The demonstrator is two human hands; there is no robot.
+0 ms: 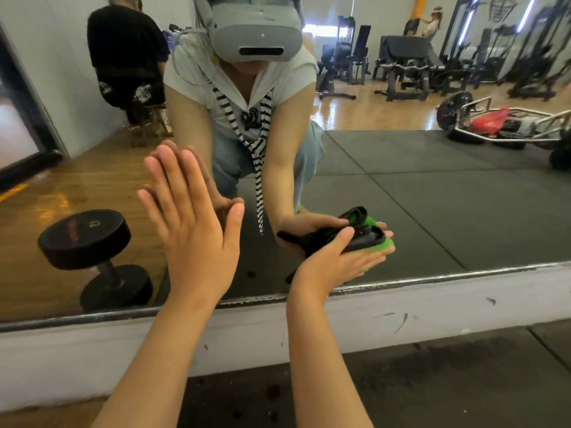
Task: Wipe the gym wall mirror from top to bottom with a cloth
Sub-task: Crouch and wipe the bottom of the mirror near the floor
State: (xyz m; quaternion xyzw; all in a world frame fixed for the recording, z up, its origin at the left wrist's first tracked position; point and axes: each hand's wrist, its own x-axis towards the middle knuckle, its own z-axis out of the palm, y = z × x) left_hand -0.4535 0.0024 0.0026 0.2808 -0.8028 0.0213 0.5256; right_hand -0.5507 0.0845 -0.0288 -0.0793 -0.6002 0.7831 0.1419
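The wall mirror (432, 186) fills the upper view, and its lower edge runs just above a white baseboard. My left hand (191, 220) lies flat against the glass with straight fingers, low on the mirror at centre left. My right hand (343, 261) presses a green and black cloth (375, 247) against the glass near the bottom edge. Its fingers are stretched out over the cloth and its thumb lies along the top. Part of the cloth shows only as a reflection.
The white baseboard (432, 307) runs below the mirror, above a dark rubber floor mat (432, 381). The mirror reflects a black dumbbell (92, 254) at the lower left, a seated person, gym machines and a trap bar with plates.
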